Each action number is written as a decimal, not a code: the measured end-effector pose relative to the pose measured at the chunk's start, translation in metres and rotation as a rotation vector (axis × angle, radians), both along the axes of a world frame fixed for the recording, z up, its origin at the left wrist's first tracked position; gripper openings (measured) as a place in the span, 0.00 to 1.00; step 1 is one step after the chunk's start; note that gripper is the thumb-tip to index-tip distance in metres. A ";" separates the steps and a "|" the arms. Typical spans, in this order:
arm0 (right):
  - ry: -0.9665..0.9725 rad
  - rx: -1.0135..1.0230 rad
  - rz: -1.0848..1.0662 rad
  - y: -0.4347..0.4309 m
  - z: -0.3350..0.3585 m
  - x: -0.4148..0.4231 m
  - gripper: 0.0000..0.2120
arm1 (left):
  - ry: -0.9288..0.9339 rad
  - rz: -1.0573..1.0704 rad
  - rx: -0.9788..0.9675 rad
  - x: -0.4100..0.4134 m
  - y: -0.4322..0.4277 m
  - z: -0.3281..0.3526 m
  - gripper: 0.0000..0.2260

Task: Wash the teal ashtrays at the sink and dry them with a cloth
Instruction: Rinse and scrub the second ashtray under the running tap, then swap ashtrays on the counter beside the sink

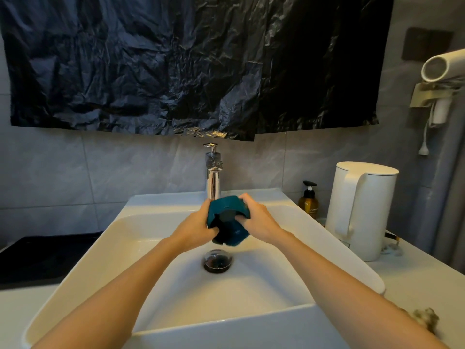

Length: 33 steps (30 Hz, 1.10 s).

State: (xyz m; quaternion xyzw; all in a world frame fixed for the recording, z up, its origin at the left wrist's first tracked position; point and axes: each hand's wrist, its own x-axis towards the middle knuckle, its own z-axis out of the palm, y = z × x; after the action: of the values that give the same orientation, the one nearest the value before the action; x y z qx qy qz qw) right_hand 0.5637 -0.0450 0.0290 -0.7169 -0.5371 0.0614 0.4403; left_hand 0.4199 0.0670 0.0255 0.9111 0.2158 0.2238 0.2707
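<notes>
A teal ashtray (229,220) is held tilted over the white sink (156,293), just in front of the chrome faucet (213,180). My left hand (195,226) grips its left side. My right hand (256,217) holds its right side, with fingers curled into the dark hollow. The drain (217,261) lies directly below the ashtray. I cannot tell whether water is running. A crumpled cloth-like thing (426,318) lies on the counter at the lower right, blurred.
A white kettle (362,210) and an amber pump bottle (308,201) stand right of the sink. A black tray (45,258) sits on the left counter. Black plastic sheet (191,64) hangs on the wall above. A white hairdryer (442,71) hangs at the right.
</notes>
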 end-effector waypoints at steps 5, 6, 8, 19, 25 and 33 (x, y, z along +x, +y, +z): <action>0.487 -0.253 -0.063 -0.007 0.013 -0.018 0.11 | 0.098 0.094 -0.333 -0.008 -0.014 0.010 0.15; 0.561 -0.238 -0.082 -0.008 0.017 -0.022 0.12 | 0.075 0.110 -0.409 -0.012 -0.017 0.015 0.15; 0.679 -0.195 -0.102 -0.010 0.022 -0.032 0.12 | 0.015 0.133 -0.543 -0.022 -0.024 0.024 0.15; 0.368 -0.136 0.181 -0.032 0.073 -0.116 0.15 | -0.133 0.351 -0.737 -0.114 -0.039 0.072 0.19; -0.364 0.048 0.281 -0.029 0.082 -0.160 0.09 | -0.129 0.411 -0.715 -0.181 -0.039 0.091 0.20; -0.548 -0.020 0.539 -0.016 0.078 -0.241 0.07 | -0.112 0.532 -0.746 -0.268 -0.040 0.091 0.21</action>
State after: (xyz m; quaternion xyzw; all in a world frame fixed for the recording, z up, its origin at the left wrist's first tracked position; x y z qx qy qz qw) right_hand 0.3223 -0.0609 0.1071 -0.5440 -0.8035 -0.0135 0.2415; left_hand 0.1518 0.0266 0.1160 0.6510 0.4928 0.2414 0.5245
